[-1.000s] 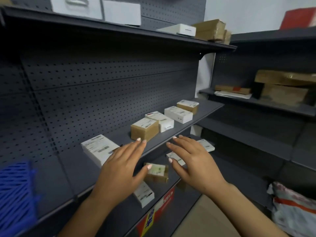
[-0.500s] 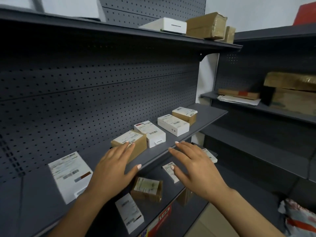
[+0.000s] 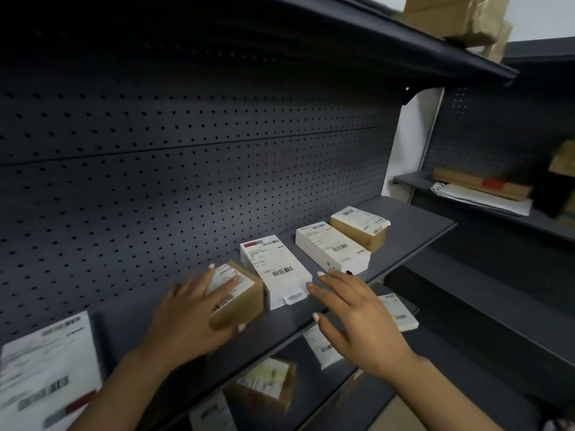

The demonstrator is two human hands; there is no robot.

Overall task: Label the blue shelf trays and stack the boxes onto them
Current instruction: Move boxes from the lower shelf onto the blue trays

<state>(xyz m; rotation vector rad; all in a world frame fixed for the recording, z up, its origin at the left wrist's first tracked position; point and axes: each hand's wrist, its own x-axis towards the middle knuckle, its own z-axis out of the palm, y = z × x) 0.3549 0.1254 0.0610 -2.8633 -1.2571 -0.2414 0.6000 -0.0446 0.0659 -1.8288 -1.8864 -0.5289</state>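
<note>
A row of labelled boxes lies on the dark middle shelf [image 3: 413, 225]. My left hand [image 3: 193, 318] wraps a small brown box [image 3: 241, 298], fingers over its top label and thumb under its front corner. Beside it lies a long white box [image 3: 275, 270], then a second white box [image 3: 331, 248] and a brown box [image 3: 359, 223] farther right. My right hand [image 3: 357, 318] hovers with fingers spread, just in front of the long white box, holding nothing. A large white box [image 3: 46, 368] sits at the shelf's left end. No blue tray is in view.
The lower shelf carries a brown box [image 3: 267, 384] and white boxes [image 3: 399, 311] partly hidden by my right hand. A pegboard back panel [image 3: 186, 181] closes the rear. Brown parcels [image 3: 451, 17] sit on the top shelf. The neighbouring rack at right holds flat packages [image 3: 482, 188].
The view moved closer and rightward; the blue tray left the frame. My left hand came forward onto the small brown box and closed around it. My right hand advanced towards the long white box.
</note>
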